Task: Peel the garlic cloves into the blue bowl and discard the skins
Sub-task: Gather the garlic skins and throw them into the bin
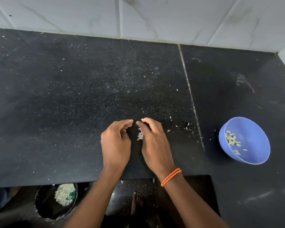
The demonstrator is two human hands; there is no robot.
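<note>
Both hands curl over a small heap of garlic skins on the black counter.

The left hand (115, 143) and right hand (152, 142) cup the garlic skins (139, 136) between them, fingertips nearly meeting; whether either pinches anything is unclear. The blue bowl (253, 155), holding peeled cloves (232, 141), sits well apart to the right.

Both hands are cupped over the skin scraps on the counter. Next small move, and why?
Probably draw the left hand and right hand together to gather the white papery garlic skins between them. Loose flakes litter the black stone counter, peeled cloves already sit in the blue plastic bowl, and the black-lined bin waits below.
</note>
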